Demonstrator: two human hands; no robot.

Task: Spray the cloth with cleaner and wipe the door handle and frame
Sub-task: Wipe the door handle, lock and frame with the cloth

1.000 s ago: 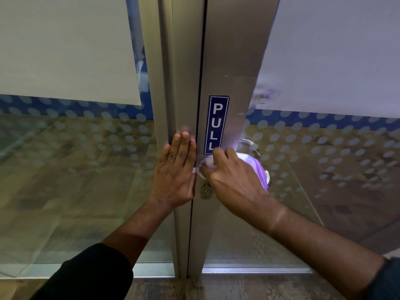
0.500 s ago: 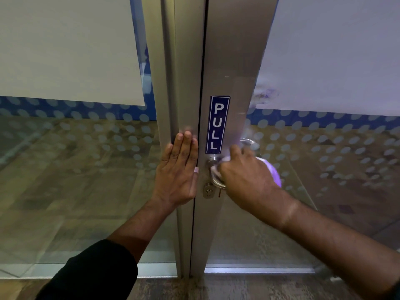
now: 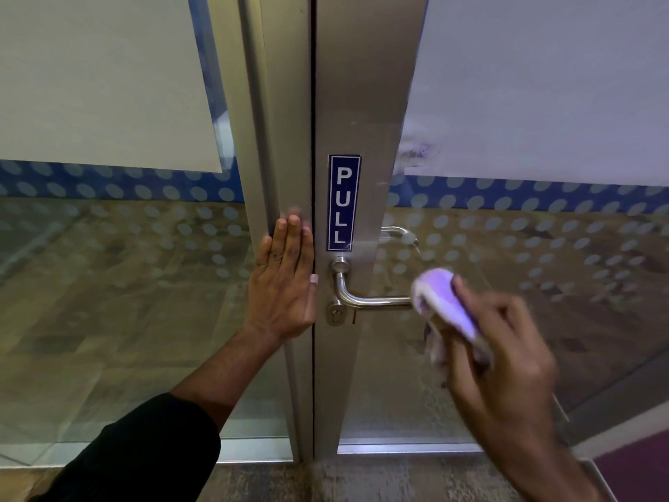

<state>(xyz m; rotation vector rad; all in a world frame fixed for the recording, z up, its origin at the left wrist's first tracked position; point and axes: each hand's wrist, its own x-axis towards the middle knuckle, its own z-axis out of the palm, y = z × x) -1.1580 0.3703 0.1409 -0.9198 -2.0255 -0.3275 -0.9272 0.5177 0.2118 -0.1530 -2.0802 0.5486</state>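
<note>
Just under the PULL sign [image 3: 344, 202] we see the door handle [image 3: 365, 297]. At its far right end, our right hand [image 3: 496, 360] has its fingers curled around the purple cloth [image 3: 443, 302]. Left of the handle, our left hand [image 3: 286, 284] lies flat, fingers straight, on the frame [image 3: 275, 121].

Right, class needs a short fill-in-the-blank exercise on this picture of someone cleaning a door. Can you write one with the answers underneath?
1. The blue sign on the door reads ____.
2. The right hand holds a ____ cloth at the free end of the door handle.
3. The left hand lies ____ against the metal frame.
4. The keyhole sits ____ the handle.

Answers: PULL; purple; flat; below
</note>
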